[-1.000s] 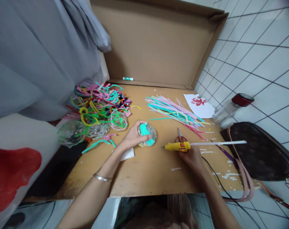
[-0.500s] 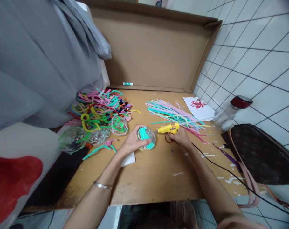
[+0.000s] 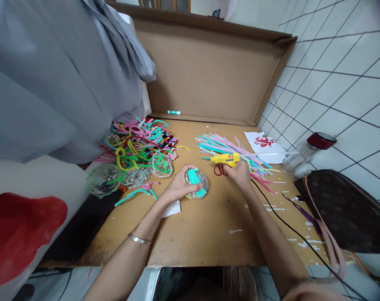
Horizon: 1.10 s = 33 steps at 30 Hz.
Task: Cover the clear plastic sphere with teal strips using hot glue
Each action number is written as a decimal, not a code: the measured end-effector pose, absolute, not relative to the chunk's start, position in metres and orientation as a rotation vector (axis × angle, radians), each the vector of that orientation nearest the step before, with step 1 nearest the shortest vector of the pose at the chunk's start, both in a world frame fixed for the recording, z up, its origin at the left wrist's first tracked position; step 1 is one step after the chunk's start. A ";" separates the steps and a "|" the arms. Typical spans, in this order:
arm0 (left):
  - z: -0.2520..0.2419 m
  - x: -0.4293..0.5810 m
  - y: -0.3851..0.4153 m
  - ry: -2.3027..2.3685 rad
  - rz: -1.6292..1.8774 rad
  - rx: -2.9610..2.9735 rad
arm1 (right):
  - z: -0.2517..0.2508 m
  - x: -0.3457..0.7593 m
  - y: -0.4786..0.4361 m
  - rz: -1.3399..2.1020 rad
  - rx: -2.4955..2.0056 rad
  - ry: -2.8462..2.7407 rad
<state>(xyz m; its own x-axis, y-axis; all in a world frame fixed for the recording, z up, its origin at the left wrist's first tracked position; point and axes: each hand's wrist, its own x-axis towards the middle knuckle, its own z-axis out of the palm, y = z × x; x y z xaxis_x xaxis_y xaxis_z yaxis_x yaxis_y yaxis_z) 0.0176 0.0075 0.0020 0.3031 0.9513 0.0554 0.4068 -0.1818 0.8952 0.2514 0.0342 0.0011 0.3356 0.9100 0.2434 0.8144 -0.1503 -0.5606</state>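
My left hand point(image 3: 179, 187) is closed round a clear round ball point(image 3: 197, 184) wrapped with teal pipe cleaner, resting on the cardboard table point(image 3: 202, 225). My right hand point(image 3: 238, 172) grips a yellow glue gun point(image 3: 225, 159), its nozzle pointing left, a little above and to the right of the ball. Red-handled scissors point(image 3: 219, 169) lie under the gun. Straight pastel pipe cleaners point(image 3: 230, 152) fan out behind my right hand.
A tangled heap of coloured pipe cleaners point(image 3: 136, 144) and clear balls point(image 3: 103, 179) sits at the left. A jar with a red lid point(image 3: 305, 152), a brown bag point(image 3: 349, 209), a printed paper point(image 3: 265, 144) and the gun's black cord point(image 3: 290, 228) lie at the right. A cardboard wall point(image 3: 208, 75) stands behind.
My right hand lifted the glue gun from the table's right, brought its nozzle to the ball, then drew it back up slightly. The left hand stayed on the ball.
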 end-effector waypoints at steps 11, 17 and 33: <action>0.003 0.058 0.012 1.168 0.815 1.742 | -0.002 0.268 -0.006 -0.023 -1.969 -1.309; -0.003 0.076 0.021 1.141 0.874 1.813 | 0.010 0.287 -0.004 0.059 -1.842 -1.302; 0.003 0.050 0.024 1.108 0.778 1.797 | 0.029 0.266 -0.018 0.041 -1.966 -1.540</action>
